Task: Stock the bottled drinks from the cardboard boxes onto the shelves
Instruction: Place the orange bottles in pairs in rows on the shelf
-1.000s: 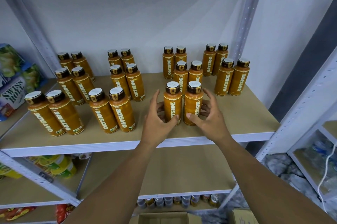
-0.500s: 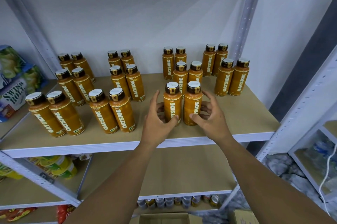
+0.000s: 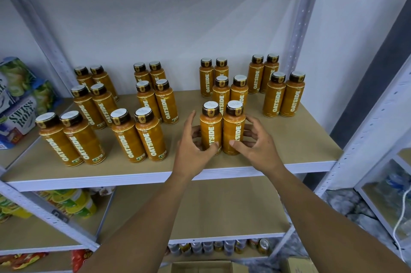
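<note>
Shelf (image 3: 300, 146), tan board on a white steel frame, is carrying twenty-two orange OATSIDE bottles (image 3: 150, 137). All are brown-capped and standing upright in side-by-side pairs.
- Far-left column (image 3: 84, 112): three pairs running back to front.
- Second column (image 3: 146, 103): three pairs.
- Third column (image 3: 221, 94): three pairs, its front pair (image 3: 211, 132) standing near the shelf's front edge.
- Right column (image 3: 273, 99): two pairs, sitting toward the back.

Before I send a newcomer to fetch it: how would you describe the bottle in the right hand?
Find the tan shelf of the white metal rack, stocked with orange Oatside bottles in paired columns. In the third column from the left, take the front pair's right bottle. Alone among them, the right hand grips it, beside the left bottle in the left hand.
</note>
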Demonstrator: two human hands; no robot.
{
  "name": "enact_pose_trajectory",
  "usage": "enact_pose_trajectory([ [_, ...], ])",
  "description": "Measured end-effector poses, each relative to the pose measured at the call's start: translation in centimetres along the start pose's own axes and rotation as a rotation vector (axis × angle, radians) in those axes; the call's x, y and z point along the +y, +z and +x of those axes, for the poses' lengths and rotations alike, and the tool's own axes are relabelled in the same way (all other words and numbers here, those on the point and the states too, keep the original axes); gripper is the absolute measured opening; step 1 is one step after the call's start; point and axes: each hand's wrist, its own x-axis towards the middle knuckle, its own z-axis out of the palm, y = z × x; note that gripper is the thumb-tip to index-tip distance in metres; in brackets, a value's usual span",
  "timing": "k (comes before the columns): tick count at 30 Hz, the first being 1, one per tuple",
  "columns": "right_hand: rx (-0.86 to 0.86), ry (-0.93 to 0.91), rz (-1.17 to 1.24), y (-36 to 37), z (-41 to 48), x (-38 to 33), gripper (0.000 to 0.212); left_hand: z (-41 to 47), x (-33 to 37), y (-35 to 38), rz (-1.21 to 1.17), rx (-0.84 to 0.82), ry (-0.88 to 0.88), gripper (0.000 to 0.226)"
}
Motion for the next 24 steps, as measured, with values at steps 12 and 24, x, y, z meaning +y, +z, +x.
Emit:
enact_pose_trajectory([
  [12, 0.028, -0.031, 0.078, -0.2, 0.0, -0.3, 0.074, 0.1, 0.7, -0.2, -0.087, -0.002, 0.008, 0.101],
  [24, -0.023, -0.188, -0.104, -2.6, 1.8, -4.3, 0.063, 2.6, 3.4, -3.2, 0.081, -0.094, 0.175, 0.076],
])
